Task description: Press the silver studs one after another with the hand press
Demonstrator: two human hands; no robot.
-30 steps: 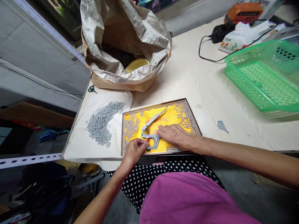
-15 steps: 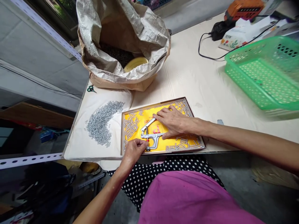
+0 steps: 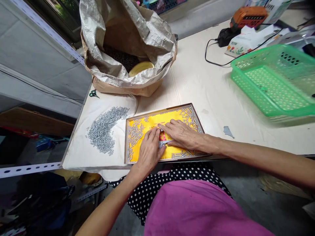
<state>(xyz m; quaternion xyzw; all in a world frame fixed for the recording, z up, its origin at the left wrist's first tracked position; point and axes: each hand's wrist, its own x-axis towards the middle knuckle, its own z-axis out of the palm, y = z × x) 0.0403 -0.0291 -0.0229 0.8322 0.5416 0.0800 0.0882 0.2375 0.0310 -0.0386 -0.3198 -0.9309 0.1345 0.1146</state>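
Observation:
A pair of grey snap-fastener pliers [image 3: 162, 143] lies in a shallow tray [image 3: 169, 118] lined with yellow printed sheet. My right hand [image 3: 183, 135] is closed around the handles from the right. Over the head and jaws of the pliers, my left hand [image 3: 149, 147] is wrapped from the left, hiding most of the tool. Whether a small part sits between the jaws cannot be seen. Small silvery spring-like metal pieces [image 3: 135, 132] lie scattered along the tray's sides. Left of the tray, a larger curved heap of such pieces [image 3: 102, 132] rests on white cloth.
A large open woven sack [image 3: 128, 87] stands behind the tray, with dark contents and a yellow bowl [image 3: 141, 68] inside. Green-handled scissors [image 3: 94, 94] lie at the left edge. To the right are a green plastic basket [image 3: 248, 95], a black cable [image 3: 209, 60] and an orange device [image 3: 248, 17].
My left hand has moved from beside the lower jaw up and over the pliers' head. The raised upper handle is now hidden under my hands. The whole view has shifted slightly.

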